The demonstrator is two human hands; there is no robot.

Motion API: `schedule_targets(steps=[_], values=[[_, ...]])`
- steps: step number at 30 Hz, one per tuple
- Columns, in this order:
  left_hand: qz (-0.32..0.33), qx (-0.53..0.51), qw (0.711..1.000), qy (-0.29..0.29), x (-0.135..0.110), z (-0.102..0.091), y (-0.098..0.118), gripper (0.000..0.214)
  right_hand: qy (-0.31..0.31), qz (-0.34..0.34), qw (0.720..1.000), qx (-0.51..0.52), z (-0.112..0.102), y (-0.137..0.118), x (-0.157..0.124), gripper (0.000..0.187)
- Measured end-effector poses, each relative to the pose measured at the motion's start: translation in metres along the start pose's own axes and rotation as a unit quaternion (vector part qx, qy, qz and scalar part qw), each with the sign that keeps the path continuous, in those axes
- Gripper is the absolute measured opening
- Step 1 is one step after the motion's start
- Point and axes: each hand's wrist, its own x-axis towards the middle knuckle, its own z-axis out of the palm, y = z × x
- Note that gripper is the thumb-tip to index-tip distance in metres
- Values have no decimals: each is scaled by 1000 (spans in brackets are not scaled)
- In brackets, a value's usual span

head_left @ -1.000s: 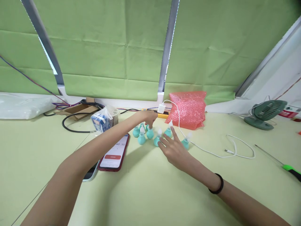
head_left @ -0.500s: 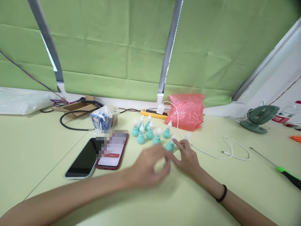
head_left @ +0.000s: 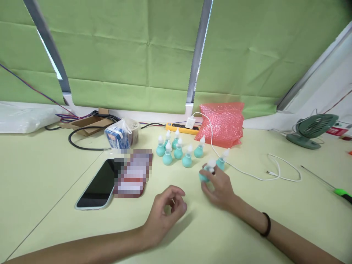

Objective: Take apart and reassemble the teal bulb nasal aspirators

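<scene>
My right hand (head_left: pixel 221 187) has its thumb and fingers around a teal squeeze-bulb nasal aspirator (head_left: pixel 204 175) with a clear white tip, which leans slightly. Just behind those fingers stands another aspirator (head_left: pixel 220 164), partly covered by the hand. Nearer me, my left hand (head_left: pixel 165 214) hovers low over the table with curled fingers. Its thumb and index tip are apart, and nothing shows between them. Beyond both hands, several more teal aspirators stand upright in a loose group, among them a front one (head_left: pixel 187 160) and one at its right (head_left: pixel 198 151).
Two phones lie at left, one dark-screened (head_left: pixel 96 187) and one red-cased (head_left: pixel 133 174). Behind stand a wrapped blue package (head_left: pixel 118 137), a yellow power strip (head_left: pixel 178 128) and pink bubble wrap (head_left: pixel 222 124). A white cable (head_left: pixel 253 177), green fan (head_left: pixel 313 128) and screwdriver (head_left: pixel 320 179) are at right.
My left hand has drawn back toward me and left, away from the right hand. The right hand's fingers have closed around the aspirator. The view has shifted slightly.
</scene>
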Motion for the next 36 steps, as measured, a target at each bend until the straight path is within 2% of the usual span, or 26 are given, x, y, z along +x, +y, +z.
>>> schedule_targets(steps=[2, 4, 5, 8, 10, 14, 17, 20, 24, 29, 33, 36], values=[[-14, -42, 999, 16, 3, -2, -4, 20, -16, -77, 994, 74, -5, -18, -3, 24], [-3, -45, 999, 7, 6, -3, -7, 29, -54, -153, 982, 94, -7, -33, -3, 23], [12, -34, 999, -2, 6, -4, -8, 29, -64, -166, 980, 93, -7, -39, -2, 21], [69, 24, 996, -46, 5, -5, -10, 24, -70, -165, 980, 85, -5, -45, 0, 16], [84, 56, 992, -75, 3, -4, -10, 21, -64, -180, 978, 86, -4, -45, -2, 15], [51, 52, 991, -111, 2, -3, -10, 21, -97, -202, 969, 98, -4, -43, -9, 13], [0, 21, 994, -103, 6, -2, -10, 28, -136, -214, 962, 100, -4, -40, -10, 12], [-48, -42, 994, -86, 11, 0, -12, 33, -137, -201, 962, 123, -4, -37, -8, 15], [-108, -122, 985, -53, 17, 0, -16, 37, -94, -171, 964, 181, -6, -36, -5, 31], [-142, -165, 976, -14, 20, -1, -20, 42, -57, -130, 957, 253, -6, -35, -5, 47], [-166, -193, 967, 10, 21, -1, -22, 42, -62, -66, 953, 290, -2, -35, -6, 40], [-173, -220, 960, 7, 22, -1, -22, 42, -47, -55, 959, 273, 0, -34, -7, 33]])
